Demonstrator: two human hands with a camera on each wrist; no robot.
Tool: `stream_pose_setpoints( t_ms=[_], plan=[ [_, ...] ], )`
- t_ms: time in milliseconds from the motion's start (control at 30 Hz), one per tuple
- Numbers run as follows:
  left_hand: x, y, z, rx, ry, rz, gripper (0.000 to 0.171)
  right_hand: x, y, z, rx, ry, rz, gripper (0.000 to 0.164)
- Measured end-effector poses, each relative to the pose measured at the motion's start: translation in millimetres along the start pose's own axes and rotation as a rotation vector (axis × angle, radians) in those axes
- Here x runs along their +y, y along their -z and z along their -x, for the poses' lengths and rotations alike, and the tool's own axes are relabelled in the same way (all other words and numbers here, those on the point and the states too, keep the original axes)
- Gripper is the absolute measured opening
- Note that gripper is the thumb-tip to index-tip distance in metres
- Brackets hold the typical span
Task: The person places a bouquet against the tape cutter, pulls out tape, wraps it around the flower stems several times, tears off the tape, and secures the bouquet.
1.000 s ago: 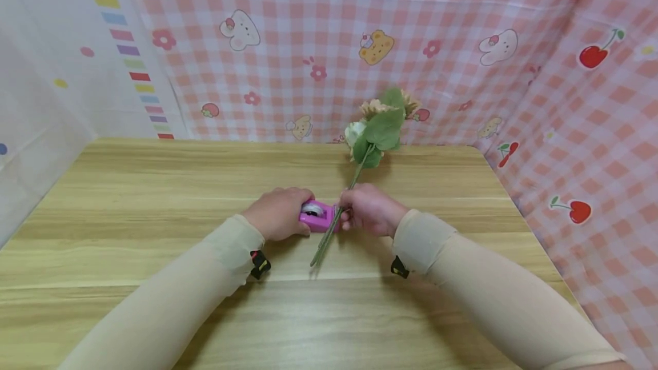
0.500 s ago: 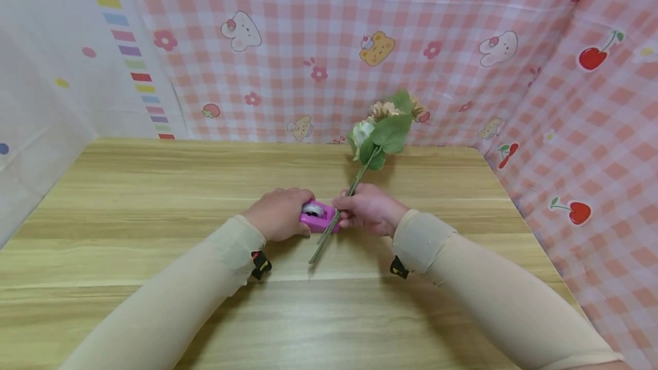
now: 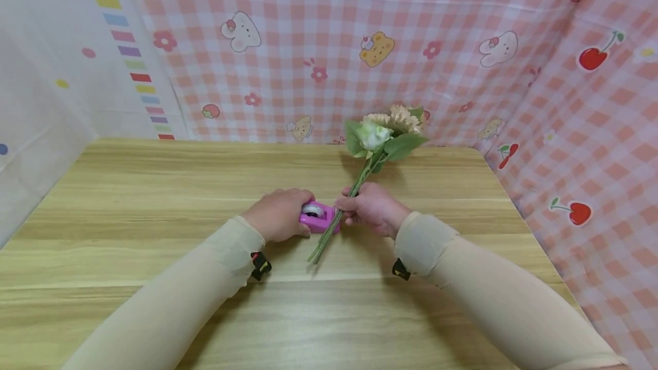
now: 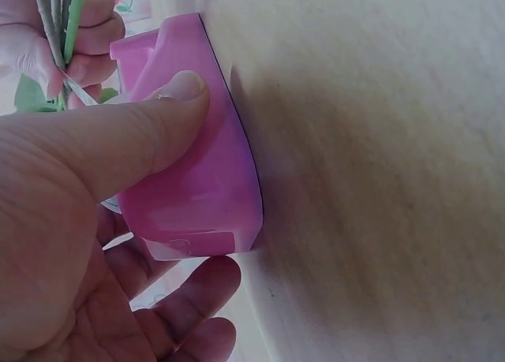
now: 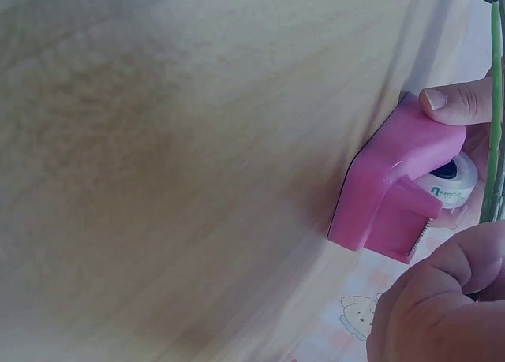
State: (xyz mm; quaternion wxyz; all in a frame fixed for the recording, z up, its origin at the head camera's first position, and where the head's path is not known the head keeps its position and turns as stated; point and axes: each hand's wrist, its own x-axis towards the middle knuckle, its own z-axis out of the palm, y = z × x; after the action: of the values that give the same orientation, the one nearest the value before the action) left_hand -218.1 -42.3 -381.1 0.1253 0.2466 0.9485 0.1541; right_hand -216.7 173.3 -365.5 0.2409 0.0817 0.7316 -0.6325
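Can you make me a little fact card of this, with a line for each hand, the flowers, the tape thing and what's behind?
Left hand: grips the pink tape dispenser
Right hand: holds the stems beside the dispenser's toothed end
Flowers: white bloom, peach blooms, green leaves
Stem ends: point back toward the person
Dispenser: on the wooden table, tape roll inside
Behind: pink checked cloth with cartoon animals
Can't tell: whether tape is stuck to the stems
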Motion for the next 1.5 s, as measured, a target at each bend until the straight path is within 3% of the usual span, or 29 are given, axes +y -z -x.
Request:
stream_pose_setpoints(
  t_ms=[133, 467, 933, 1233, 1500],
  plan=[
    [-0.8, -0.6, -1.0, -0.004, 0.002, 0.003, 0.062, 0, 1, 1, -0.02, 0.01, -0.016, 0.014],
    [0.3, 0.2, 1.0, -0.002, 0.002, 0.01, 0.062, 2, 5, 0, -0.074, 0.005, -0.063, 0.02],
    [1.2, 0.4, 1.5, -0.008, 0.023, 0.002, 0.067, 2, 12, 2, -0.057, 0.008, -0.14, 0.021],
    [1.2, -0.3, 1.5, -0.015, 0.033, 0.014, 0.065, 4, 10, 2, -0.027, 0.008, -0.122, 0.021],
    [1.2, -0.4, 1.7, -0.012, 0.033, 0.017, 0.065, 2, 10, 3, -0.049, 0.002, -0.117, 0.021]
  ],
)
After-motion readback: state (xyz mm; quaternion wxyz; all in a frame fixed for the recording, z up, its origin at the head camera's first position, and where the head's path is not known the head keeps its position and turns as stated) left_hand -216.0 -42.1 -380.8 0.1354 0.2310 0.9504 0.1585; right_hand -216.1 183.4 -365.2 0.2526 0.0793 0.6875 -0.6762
